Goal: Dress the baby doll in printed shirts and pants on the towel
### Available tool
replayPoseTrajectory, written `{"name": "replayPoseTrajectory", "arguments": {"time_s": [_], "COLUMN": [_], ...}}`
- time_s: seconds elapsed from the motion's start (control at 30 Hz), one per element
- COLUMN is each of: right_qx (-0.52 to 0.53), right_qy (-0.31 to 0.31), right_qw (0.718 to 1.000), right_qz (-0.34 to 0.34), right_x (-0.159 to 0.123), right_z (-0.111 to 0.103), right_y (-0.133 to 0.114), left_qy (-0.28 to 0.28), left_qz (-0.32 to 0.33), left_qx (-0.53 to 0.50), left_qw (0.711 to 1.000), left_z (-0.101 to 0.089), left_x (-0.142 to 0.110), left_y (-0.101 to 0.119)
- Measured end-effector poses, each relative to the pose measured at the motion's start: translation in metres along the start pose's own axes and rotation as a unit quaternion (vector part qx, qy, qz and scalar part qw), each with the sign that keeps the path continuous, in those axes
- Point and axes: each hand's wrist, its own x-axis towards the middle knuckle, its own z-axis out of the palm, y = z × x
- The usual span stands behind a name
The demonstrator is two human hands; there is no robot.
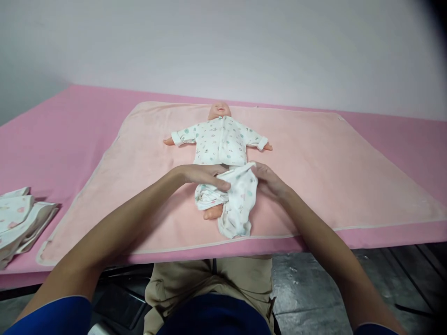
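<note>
Near the front edge of the peach blanket, below the baby doll's patterned top, the left hand grips the printed trousers between thumb and fingers while the right hand pinches their other side, likely to spread the waist. Bunched cloth hides one foot but bares the other; folded clothes lie by the tabletop's left edge, clear of both arms

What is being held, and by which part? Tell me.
The printed trousers: the right hand pinches the waist edge's right end; the left hand holds the upper left side.
</note>
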Motion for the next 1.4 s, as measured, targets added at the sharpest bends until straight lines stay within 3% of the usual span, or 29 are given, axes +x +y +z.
{"name": "replayPoseTrajectory", "arguments": {"time_s": [0.07, 0.1, 0.23, 0.3, 0.4, 0.53, 0.6, 0.7, 0.77, 0.83, 0.93, 1.0, 1.1, 1.23, 1.4], "right_qx": [0.026, 0.020, -0.031, -0.051, -0.052, -0.041, -0.067, -0.111, -0.125, -0.127, -0.134, -0.147, -0.156, -0.156, -0.114], "right_qy": [0.038, 0.017, -0.141, -0.187, -0.195, -0.100, -0.084, -0.184, -0.225, -0.177, -0.019, 0.062, 0.117, 0.096, -0.052], "right_qw": [0.999, 1.000, 0.980, 0.966, 0.967, 0.990, 0.990, 0.969, 0.960, 0.975, 0.991, 0.987, 0.981, 0.983, 0.992], "right_qz": [-0.015, 0.007, 0.138, 0.170, 0.158, 0.086, 0.088, 0.124, 0.107, 0.051, -0.019, -0.019, 0.001, 0.018, 0.016], "right_x": [0.001, 0.001, -0.004, -0.007, -0.009, -0.009, -0.010, -0.011, -0.012, -0.013, -0.012, -0.012, -0.010, -0.010, -0.011], "right_z": [0.002, 0.002, -0.004, -0.006, -0.003, 0.005, 0.008, 0.013, 0.016, 0.020, 0.025, 0.028, 0.032, 0.029, 0.013], "right_y": [0.001, 0.001, 0.002, 0.004, 0.009, 0.008, 0.004, -0.003, -0.006, -0.007, -0.004, -0.001, 0.003, 0.004, 0.002], "left_qy": [-0.007, 0.004, 0.069, 0.090, 0.113, 0.169, 0.178, 0.149, 0.122, 0.105, 0.079, 0.064, 0.070, 0.069, 0.078], "left_qz": [0.000, 0.002, 0.005, 0.004, -0.014, -0.025, -0.007, 0.019, 0.027, 0.027, 0.034, 0.040, 0.025, 0.008, 0.027], "left_qx": [0.006, 0.001, -0.077, -0.119, -0.142, -0.169, -0.214, -0.282, -0.285, -0.244, -0.120, -0.034, 0.011, -0.014, -0.067], "left_qw": [1.000, 1.000, 0.995, 0.989, 0.983, 0.971, 0.960, 0.947, 0.950, 0.964, 0.989, 0.997, 0.997, 0.997, 0.994], "left_z": [0.000, 0.000, -0.002, -0.001, 0.001, 0.005, 0.007, 0.010, 0.011, 0.011, 0.011, 0.012, 0.013, 0.007, -0.002], "left_x": [-0.001, -0.002, -0.005, -0.006, -0.005, 0.000, 0.003, 0.005, 0.004, 0.003, 0.001, 0.000, 0.000, -0.001, -0.006], "left_y": [0.000, 0.001, 0.001, -0.001, -0.005, -0.007, -0.007, -0.007, -0.006, -0.004, 0.002, 0.006, 0.007, -0.001, -0.008]}}
